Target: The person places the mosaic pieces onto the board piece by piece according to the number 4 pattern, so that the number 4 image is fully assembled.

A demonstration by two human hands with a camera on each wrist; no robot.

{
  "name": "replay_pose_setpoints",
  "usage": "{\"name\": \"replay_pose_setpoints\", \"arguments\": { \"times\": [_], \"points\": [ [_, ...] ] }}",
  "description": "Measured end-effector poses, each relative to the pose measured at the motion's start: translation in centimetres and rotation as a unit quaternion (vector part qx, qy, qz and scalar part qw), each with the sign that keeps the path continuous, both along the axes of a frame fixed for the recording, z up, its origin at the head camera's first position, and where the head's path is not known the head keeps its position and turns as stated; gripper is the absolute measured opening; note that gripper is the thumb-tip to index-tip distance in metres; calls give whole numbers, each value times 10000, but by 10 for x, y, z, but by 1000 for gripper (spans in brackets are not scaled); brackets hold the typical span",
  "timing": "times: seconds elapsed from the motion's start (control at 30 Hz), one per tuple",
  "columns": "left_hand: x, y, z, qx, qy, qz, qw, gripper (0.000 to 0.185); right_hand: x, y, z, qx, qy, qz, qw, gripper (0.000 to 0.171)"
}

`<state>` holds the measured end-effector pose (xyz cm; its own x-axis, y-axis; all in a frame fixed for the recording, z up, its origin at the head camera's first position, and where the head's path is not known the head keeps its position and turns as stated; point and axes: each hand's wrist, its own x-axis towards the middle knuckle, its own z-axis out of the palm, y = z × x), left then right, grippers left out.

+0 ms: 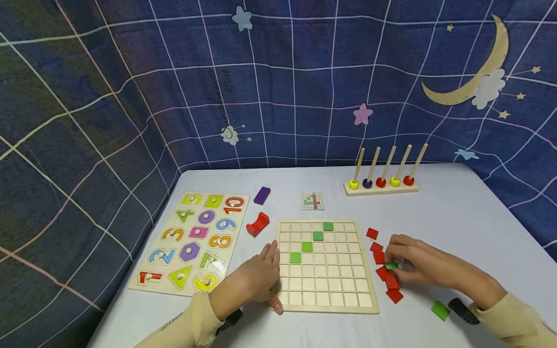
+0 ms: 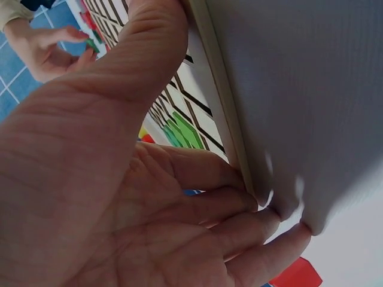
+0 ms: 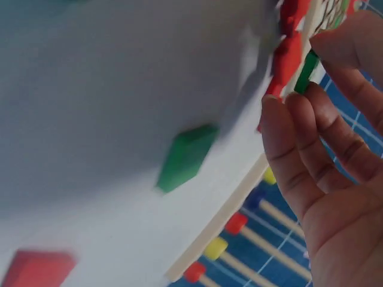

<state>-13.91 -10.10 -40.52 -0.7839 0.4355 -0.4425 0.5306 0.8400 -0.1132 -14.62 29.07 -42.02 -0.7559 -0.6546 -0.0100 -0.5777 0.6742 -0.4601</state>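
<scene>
My left hand (image 1: pixel 259 274) lies along the left edge of a wooden grid board (image 1: pixel 330 308), its fingers extended against the frame. In the left wrist view, the thumb and fingertips touch the board's rim (image 2: pixel 222 101). Several green square tiles (image 1: pixel 307 246) sit in the grid, forming a diagonal up to the right. Right of the board, my right hand (image 1: pixel 419 261) pinches a green tile (image 3: pixel 306 72) between thumb and fingers. Below that hand are loose red tiles (image 1: pixel 394 296) in an uneven column. Another green tile (image 1: pixel 440 310) rests on the cloth near the right wrist.
A number-and-shape puzzle board (image 1: pixel 174 241) lies at left. A red arch block (image 1: pixel 258 224) and a purple block (image 1: pixel 262 195) are beside it. Behind the grid lies a small pattern card (image 1: pixel 312 201). A peg stand (image 1: pixel 382 190) with coloured beads stands at back right.
</scene>
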Motion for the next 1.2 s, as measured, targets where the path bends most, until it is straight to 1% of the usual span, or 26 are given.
{"name": "replay_pose_setpoints", "arguments": {
  "times": [0.07, 0.17, 0.3, 0.53, 0.63, 0.77, 0.8, 0.87, 1.0, 1.2],
  "points": [
    [0, 0, 0, -29, 3, -13, 10000, 134, -1, -7, 2, -148, 82, 86, 9998, 24],
    [1, 0, 1, -49, -17, -4, 10000, 134, -2, -19, 3, -298, 262, 325, 9987, 22],
    [0, 1, 1, -30, -27, 0, 10000, 134, -6, -38, 6, -336, 480, 558, 9967, 19],
    [0, 1, 0, -20, -35, 31, 10000, 134, -17, -74, 9, -115, 957, 810, 9920, 14],
    [0, 1, 0, -16, -29, 59, 10000, 134, -21, -92, 8, -205, 1185, 1055, 9871, 14],
    [0, 1, -1, -8, 9, 64, 10000, 135, -26, -119, 3, -312, 1562, 1449, 9765, 13],
    [0, 1, -1, -5, 12, 60, 10000, 135, -27, -125, 1, -319, 1595, 1530, 9748, 12],
    [0, 1, 0, 3, -6, 80, 10000, 135, -27, -138, -2, -296, 1569, 1633, 9736, 11],
    [1, 1, 0, -59, 0, 61, 10000, 134, -27, -160, -7, -193, 1363, 1722, 9754, 9],
    [1, 0, 1, -72, 3, 9, 10000, 134, -26, -182, -8, 43, 1147, 1654, 9795, 9]
  ]
}}
